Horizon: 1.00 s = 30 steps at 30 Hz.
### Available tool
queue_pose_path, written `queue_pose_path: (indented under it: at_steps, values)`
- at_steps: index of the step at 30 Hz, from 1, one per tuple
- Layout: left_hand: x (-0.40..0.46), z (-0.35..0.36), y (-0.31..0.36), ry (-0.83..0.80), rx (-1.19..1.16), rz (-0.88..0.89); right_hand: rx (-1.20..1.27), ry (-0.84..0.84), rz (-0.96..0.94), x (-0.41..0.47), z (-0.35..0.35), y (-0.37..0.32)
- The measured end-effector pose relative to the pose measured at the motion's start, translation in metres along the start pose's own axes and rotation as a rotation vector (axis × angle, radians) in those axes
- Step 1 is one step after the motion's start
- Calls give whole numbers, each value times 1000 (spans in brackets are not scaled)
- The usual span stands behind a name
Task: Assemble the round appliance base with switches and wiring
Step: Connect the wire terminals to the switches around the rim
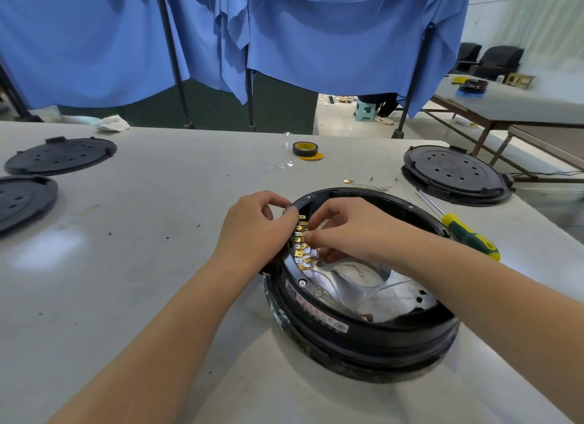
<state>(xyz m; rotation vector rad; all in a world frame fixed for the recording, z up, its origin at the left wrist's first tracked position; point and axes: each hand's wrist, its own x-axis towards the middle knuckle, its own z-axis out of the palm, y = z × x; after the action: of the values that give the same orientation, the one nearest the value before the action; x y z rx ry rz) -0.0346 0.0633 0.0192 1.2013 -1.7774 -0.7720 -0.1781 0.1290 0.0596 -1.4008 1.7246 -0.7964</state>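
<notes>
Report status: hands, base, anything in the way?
Left hand grips base rim. Right hand pinches at brass terminals. Screwdriver lies beside base, clear.

Bare table [177, 202] lies open left of the round base [363, 338]; a screwdriver [467, 234] lies close along its right rim.

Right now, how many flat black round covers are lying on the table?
3. Two sit at the left: one farther back, one cut off by the frame edge. The third lies far right on another base. More may be out of frame.
</notes>
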Motion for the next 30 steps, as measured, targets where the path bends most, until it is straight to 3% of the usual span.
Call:
queue_pose_path:
  at_steps: [7,30]
  values:
    - [-2,-2,4,-91,-23,-6,-188,-103,-75,-6,0,-4]
    - [-2,-4,4,-114,-30,26,-254,-1,-94,-8,1,-5]
